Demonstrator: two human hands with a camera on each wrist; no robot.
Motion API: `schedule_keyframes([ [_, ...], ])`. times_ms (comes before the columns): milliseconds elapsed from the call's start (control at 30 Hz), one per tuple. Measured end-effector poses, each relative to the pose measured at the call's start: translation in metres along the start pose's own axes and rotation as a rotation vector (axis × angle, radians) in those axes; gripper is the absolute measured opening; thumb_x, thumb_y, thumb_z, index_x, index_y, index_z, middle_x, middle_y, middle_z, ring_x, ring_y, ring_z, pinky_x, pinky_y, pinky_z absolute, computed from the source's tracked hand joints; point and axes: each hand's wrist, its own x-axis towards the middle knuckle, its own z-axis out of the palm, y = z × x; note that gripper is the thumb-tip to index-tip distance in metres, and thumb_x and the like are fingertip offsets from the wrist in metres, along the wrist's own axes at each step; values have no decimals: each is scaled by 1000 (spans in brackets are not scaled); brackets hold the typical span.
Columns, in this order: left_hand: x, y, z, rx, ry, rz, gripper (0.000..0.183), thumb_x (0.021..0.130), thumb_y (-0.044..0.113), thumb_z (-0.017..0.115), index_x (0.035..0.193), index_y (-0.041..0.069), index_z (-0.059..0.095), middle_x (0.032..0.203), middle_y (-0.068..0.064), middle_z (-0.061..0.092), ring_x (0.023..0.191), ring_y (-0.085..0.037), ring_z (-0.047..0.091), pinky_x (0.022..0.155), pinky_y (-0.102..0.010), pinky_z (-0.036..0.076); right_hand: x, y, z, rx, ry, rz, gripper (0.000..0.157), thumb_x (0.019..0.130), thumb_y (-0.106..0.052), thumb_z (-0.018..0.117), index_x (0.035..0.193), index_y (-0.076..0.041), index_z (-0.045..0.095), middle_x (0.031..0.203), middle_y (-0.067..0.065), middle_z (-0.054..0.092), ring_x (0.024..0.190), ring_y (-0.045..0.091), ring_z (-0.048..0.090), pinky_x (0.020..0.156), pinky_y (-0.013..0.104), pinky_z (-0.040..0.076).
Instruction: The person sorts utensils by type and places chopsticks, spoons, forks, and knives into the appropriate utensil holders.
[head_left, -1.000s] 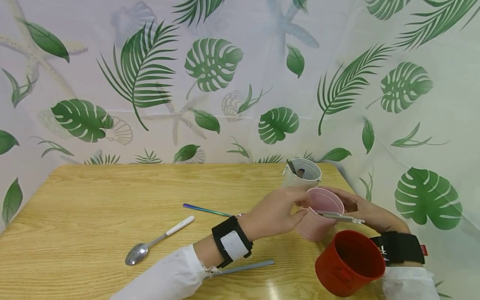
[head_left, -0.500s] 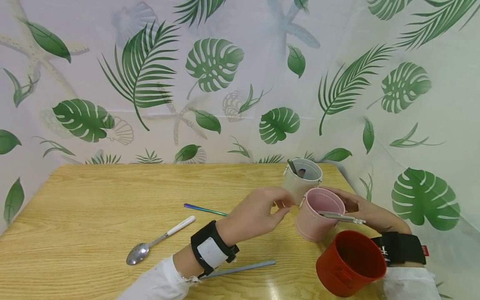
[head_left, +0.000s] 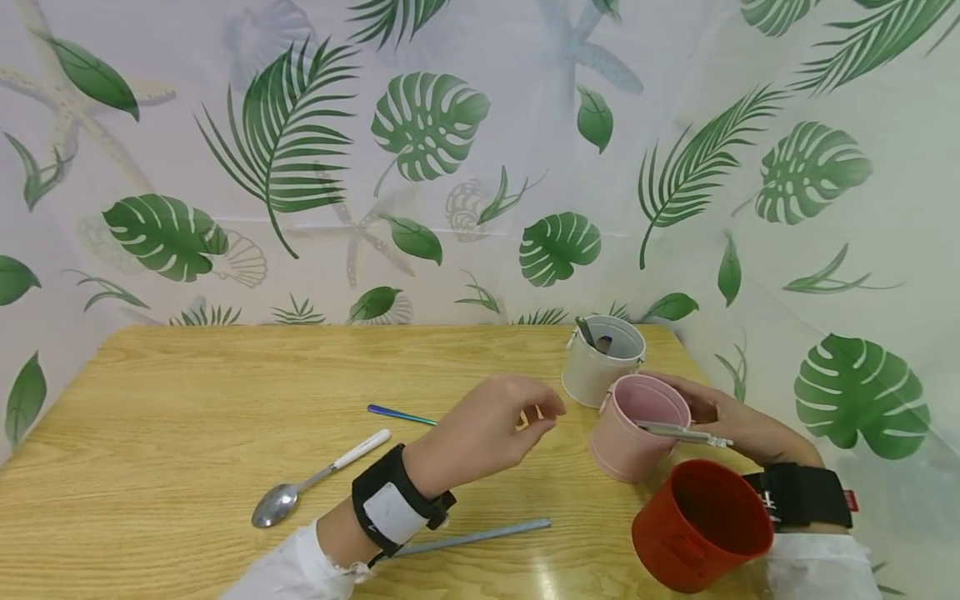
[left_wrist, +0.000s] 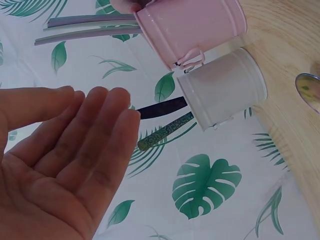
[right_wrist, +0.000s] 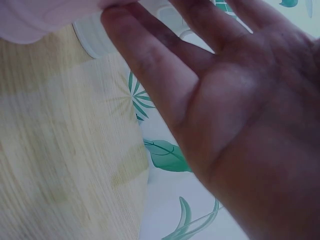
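Observation:
My left hand [head_left: 483,429] hangs over the table, left of the buckets, with nothing between its loosely bent fingers. In the left wrist view, the open palm [left_wrist: 60,180] shows. A pink bucket [head_left: 630,442] stands upright at the right, and my right hand [head_left: 750,425] holds its far right side. Utensil handles [head_left: 678,432] lean out over its rim; their lower ends are hidden. In the right wrist view, one finger [right_wrist: 150,65] reaches the pink wall. Behind stands a white bucket [head_left: 592,377] holding a dark handle [left_wrist: 162,107] and a patterned green handle [left_wrist: 165,131].
A red bucket [head_left: 686,533] stands at the front, near my right wrist. On the wood table [head_left: 225,375] lie a white-handled spoon [head_left: 318,479], a blue-green handle [head_left: 401,415] and a grey handle [head_left: 480,536] partly under my left wrist. A leaf-print cloth [head_left: 465,167] hangs behind.
My left hand has let go of the pink bucket's rim and drawn back to the left. The right hand and the buckets stay in place.

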Motion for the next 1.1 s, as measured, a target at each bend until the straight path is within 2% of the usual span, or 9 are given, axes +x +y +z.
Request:
schedule_keyframes([
  [167, -8, 2, -4, 18, -22, 9, 11, 97, 3, 70, 105, 6, 75, 100, -5, 75, 85, -9, 65, 78, -17, 53, -2, 1, 1, -19, 1, -10, 77, 97, -6, 62, 164, -19, 27, 162, 8, 41, 139, 9, 48, 104, 30, 49],
  [367, -21, 2, -7, 49, -54, -48, 10, 97, 4, 71, 105, 8, 76, 100, -2, 74, 84, -8, 64, 76, -19, 53, -5, 2, 3, -7, -17, -8, 75, 99, -6, 60, 164, -16, 24, 160, 6, 43, 138, 7, 49, 103, 27, 48],
  [433, -26, 1, -8, 53, -65, -68, 11, 97, 4, 71, 105, 9, 76, 100, -2, 74, 83, -8, 64, 75, -20, 53, -4, 2, 3, 7, -22, -8, 77, 98, -7, 62, 164, -17, 25, 160, 4, 44, 138, 7, 48, 104, 28, 48],
  [567, -35, -4, -12, 64, -86, -105, 11, 97, 5, 71, 106, 9, 76, 100, -3, 74, 83, -9, 64, 74, -21, 53, -2, 4, 4, 24, -38, -55, 79, 96, -5, 63, 164, -14, 25, 161, 8, 42, 141, 12, 47, 105, 33, 49],
  [833, -51, -14, -17, 84, -119, -131, 9, 97, 9, 73, 104, 12, 78, 98, 0, 75, 83, -5, 62, 75, -20, 53, -4, 2, 6, 16, -20, -34, 81, 94, -7, 65, 164, -16, 25, 161, 5, 42, 140, 11, 47, 104, 33, 50],
  [1100, -64, -16, -18, 77, -198, -179, 19, 96, 7, 73, 115, 8, 77, 107, -1, 76, 85, -5, 64, 73, -20, 54, -5, 5, 6, 19, -13, -28, 81, 94, -6, 66, 164, -17, 27, 161, 6, 42, 140, 14, 48, 105, 35, 50],
])
